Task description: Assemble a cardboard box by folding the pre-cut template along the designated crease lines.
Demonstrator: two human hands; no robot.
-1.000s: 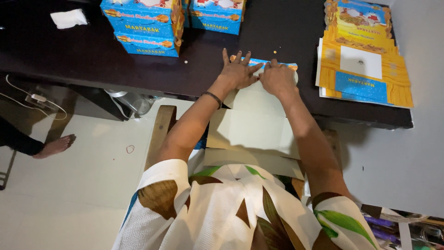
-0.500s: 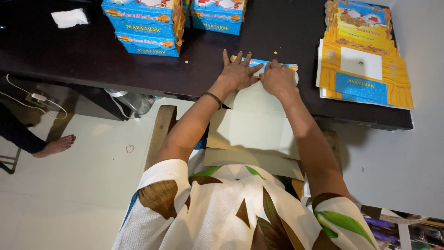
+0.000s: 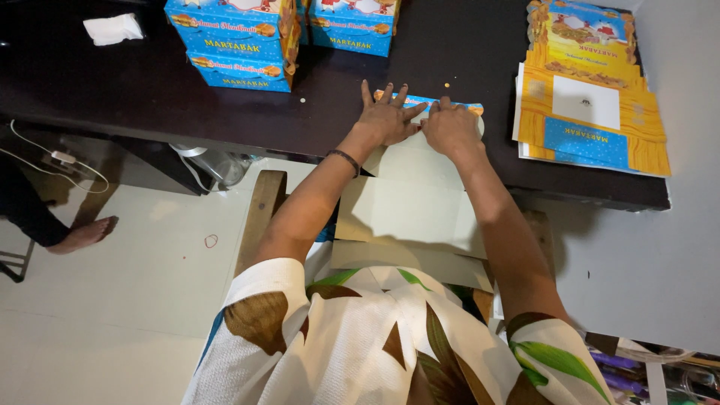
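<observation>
Head view, looking down. I see both hands pressed on a flat, unfolded carton blank (image 3: 409, 202), plain side up, lying across the edge of the dark table (image 3: 135, 97) and running back toward the lap. Left hand (image 3: 386, 118) is open, fingers spread, palm flat on the blank's far edge. Right hand (image 3: 450, 127) is touching it just beside, fingers curled under; I cannot tell whether it pinches the printed blue flap (image 3: 420, 101) or only presses. That flap lies at 12 o'clock from both hands, its long axis running 9 to 3 along the fold; both hands sit equally near it.

Around: finished blue boxes (image 3: 236, 41) at 11 o'clock, well apart. Stack of flat yellow-and-blue blanks (image 3: 589, 97) at 2 o'clock, near the right hand. White crumpled tissue (image 3: 112, 28) far at 10. Wooden chair rail (image 3: 259, 217) under the left forearm. Another person's bare foot (image 3: 82, 234) on the floor at 8 o'clock. Nothing lies between hands and fold.
</observation>
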